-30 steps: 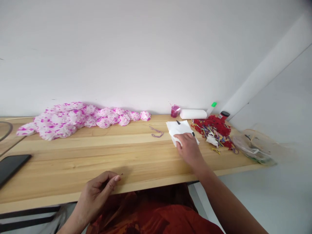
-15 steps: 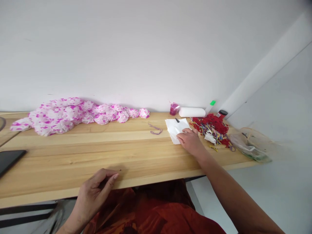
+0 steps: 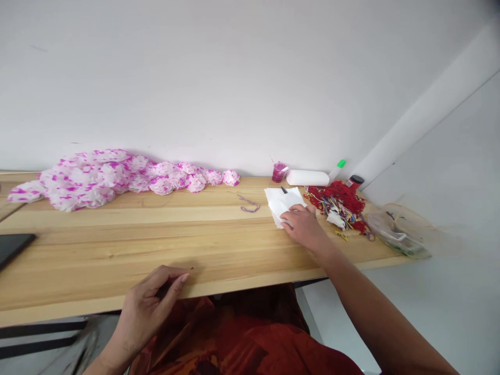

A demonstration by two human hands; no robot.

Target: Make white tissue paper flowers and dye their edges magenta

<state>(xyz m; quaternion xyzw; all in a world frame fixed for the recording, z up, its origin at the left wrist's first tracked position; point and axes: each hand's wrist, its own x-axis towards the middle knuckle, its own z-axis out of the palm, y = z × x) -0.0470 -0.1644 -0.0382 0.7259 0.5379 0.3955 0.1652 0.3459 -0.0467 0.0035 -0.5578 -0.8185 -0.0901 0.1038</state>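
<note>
On the wooden table, back left, sprawls a ruffled pink-and-white heap; at the table's front, the left hand, half open, apparently empty; table's right, the right hand, fingers bent over white sheets, grip unclear.

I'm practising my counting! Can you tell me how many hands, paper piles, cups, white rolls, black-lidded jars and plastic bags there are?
Hands: 2, the left hand and the right hand
Paper pile: 1 (its sheets overlap too much to count)
Cup: 1
White roll: 1
Black-lidded jar: 1
Plastic bag: 1
Total: 7
</note>
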